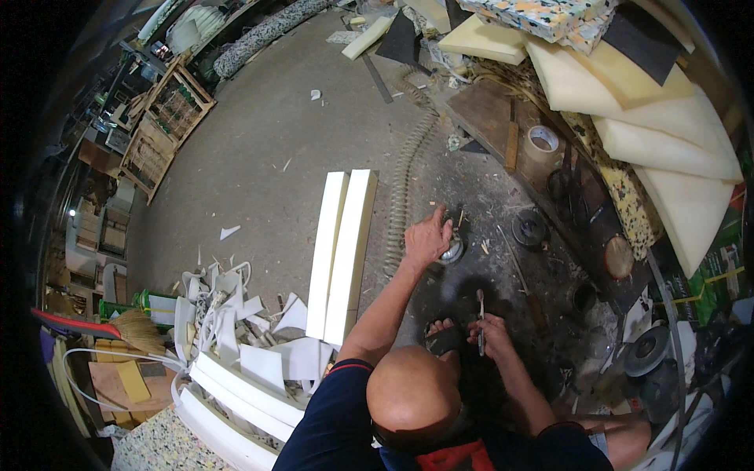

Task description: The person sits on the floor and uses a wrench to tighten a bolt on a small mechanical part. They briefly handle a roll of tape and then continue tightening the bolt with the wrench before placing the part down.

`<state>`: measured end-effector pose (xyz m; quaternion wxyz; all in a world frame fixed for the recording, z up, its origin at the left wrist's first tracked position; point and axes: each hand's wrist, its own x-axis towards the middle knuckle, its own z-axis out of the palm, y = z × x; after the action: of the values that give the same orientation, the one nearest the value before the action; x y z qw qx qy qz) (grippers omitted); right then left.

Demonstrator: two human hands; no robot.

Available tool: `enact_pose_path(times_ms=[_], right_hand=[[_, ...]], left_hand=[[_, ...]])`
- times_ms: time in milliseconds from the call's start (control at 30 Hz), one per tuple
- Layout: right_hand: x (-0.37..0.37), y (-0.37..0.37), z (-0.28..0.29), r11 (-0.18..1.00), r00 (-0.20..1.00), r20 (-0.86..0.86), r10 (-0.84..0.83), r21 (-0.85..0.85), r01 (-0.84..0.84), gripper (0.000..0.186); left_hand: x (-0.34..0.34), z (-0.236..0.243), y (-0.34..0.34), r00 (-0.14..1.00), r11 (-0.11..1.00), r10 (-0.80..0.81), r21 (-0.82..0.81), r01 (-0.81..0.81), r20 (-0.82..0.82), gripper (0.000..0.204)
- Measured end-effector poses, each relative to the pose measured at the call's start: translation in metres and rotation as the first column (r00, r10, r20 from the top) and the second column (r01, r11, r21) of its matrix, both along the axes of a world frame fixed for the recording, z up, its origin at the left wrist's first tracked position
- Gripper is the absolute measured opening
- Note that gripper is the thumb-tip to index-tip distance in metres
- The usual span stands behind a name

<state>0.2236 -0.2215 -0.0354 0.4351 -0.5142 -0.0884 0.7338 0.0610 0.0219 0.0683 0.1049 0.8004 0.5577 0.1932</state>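
Note:
My left hand [428, 235] reaches forward over a small round metal object [451, 252] on the dark floor, fingers apart and slightly bent; what lies under them is partly hidden. Beside it runs a coiled translucent hose [399, 196]. My right hand [493, 336], lower and to the right, is closed on a slender brush-like tool [481, 304] held upright. A sandalled foot [441, 334] shows just left of that hand. Two long white foam strips [347, 251] lie side by side left of my left forearm.
Foam sheets [628, 133], a tape roll [542, 138], a wooden-handled tool [511, 149] and dark round discs [528, 228] crowd the right. White offcuts [263, 365] and a straw broom [133, 330] lie lower left. A wooden frame [165, 125] leans at the upper left.

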Motion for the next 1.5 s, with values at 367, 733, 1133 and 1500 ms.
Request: enact_pose_path(times_ms=[367,733,1133,1500], right_hand=[[-0.003,0.001,0.026,0.996,0.999,-0.038,-0.017,-0.086,0.013,0.038],[-0.003,0.007,0.023,1.000,1.000,0.023,0.015,-0.008,-0.015,0.031],[-0.003,0.013,0.025,0.999,0.998,0.058,-0.026,-0.033,0.028,0.029],[-0.003,0.016,0.015,0.998,0.999,0.025,-0.039,-0.042,0.040,0.029]], left_hand=[[0.000,0.001,0.001,1.000,1.000,0.006,-0.018,-0.006,-0.007,0.046],[0.001,0.000,0.000,1.000,1.000,0.005,-0.001,-0.005,-0.003,0.045],[0.002,0.004,-0.001,1.000,1.000,0.008,-0.024,-0.008,-0.021,0.045],[0.001,0.002,0.001,1.000,1.000,0.004,-0.013,-0.004,-0.016,0.045]])
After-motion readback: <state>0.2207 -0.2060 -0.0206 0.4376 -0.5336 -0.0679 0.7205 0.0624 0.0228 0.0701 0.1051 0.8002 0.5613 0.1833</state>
